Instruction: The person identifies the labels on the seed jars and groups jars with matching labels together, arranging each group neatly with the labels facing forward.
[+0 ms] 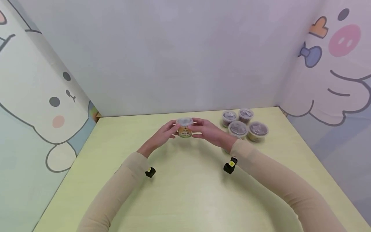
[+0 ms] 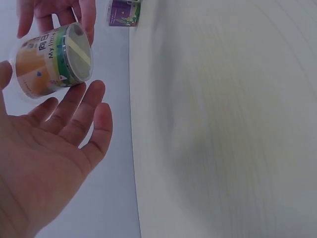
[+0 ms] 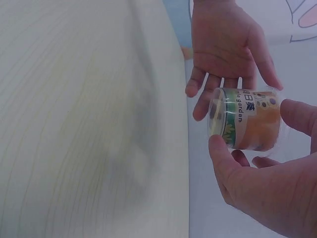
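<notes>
A small clear plastic cup (image 1: 185, 130) with a lid and an orange label is held upright above the far middle of the table. My left hand (image 1: 163, 134) grips its left side, thumb at the front. From the other side my right hand (image 1: 209, 131) holds it between thumb and fingers. In the left wrist view the cup (image 2: 44, 64) shows a green band near its base; the left fingers curve beneath it. The right wrist view shows "garden" lettering on the cup (image 3: 255, 121), with the right thumb and fingertips touching both ends.
Several lidded tubs stand at the table's far right, among them a front tub (image 1: 238, 129) partly behind my right forearm and a wider tub (image 1: 258, 131). The pale yellow table (image 1: 185, 187) meets a plain back wall (image 1: 179, 58). Cartoon-printed walls flank both sides.
</notes>
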Tool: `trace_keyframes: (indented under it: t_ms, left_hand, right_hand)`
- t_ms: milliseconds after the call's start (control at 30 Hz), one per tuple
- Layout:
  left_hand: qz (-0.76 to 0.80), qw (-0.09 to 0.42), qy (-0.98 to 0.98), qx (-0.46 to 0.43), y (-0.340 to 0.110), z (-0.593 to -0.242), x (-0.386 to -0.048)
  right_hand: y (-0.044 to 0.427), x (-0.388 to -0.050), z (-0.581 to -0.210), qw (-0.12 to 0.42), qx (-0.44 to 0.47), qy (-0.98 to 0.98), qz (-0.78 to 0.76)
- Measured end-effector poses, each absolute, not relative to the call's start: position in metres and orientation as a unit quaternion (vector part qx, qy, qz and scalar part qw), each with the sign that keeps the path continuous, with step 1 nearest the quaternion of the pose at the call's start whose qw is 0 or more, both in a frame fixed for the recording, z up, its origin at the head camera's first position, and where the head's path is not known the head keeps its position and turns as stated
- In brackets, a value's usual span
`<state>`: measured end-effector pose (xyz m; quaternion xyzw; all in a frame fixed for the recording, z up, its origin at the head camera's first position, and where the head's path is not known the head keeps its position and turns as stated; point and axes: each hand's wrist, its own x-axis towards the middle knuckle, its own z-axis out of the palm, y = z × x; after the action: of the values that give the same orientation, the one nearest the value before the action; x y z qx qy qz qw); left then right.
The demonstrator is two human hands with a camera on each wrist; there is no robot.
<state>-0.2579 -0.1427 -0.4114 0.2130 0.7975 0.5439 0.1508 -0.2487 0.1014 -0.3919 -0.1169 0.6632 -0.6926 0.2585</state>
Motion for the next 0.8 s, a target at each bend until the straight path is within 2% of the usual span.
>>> trace_keyframes:
  t_ms: [333, 800]
  left_hand:
    - [0.557, 0.138, 0.797, 0.191, -0.161, -0.416, -0.267]
    - [0.611, 0.125, 0.773, 0.116, -0.197, -0.431, -0.29]
  right_hand:
    - [0.07, -0.259, -0.403, 0.24, -0.089, 0.663, -0.704]
    - [-0.002, -0.289, -0.43, 0.175, -0.042, 0.68, -0.711]
